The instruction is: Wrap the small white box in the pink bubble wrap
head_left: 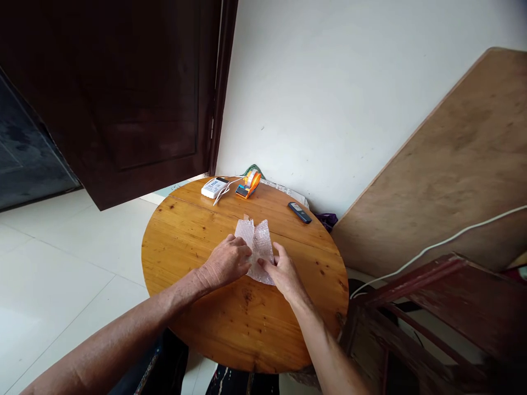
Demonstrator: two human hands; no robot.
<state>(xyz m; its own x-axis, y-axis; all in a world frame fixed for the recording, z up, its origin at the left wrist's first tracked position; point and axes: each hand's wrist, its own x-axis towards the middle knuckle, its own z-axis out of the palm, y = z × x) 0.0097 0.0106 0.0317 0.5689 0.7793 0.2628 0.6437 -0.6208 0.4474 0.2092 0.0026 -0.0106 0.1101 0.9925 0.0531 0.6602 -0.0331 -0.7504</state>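
Observation:
A crumpled sheet of clear bubble wrap (258, 244) lies near the middle of a round wooden table (197, 230). My left hand (226, 262) rests on its left side with fingers curled onto the wrap. My right hand (284, 273) pinches the wrap's lower right part between thumb and fingers. Whether anything lies inside the wrap is hidden.
At the table's far edge sit a white box (214, 187), a white cable (224, 192), an orange tape dispenser (248, 184) and a dark remote-like device (300, 212). A dark door (123, 88) stands at left, a leaning wooden board (453, 164) and dark red wooden furniture (444, 307) at right.

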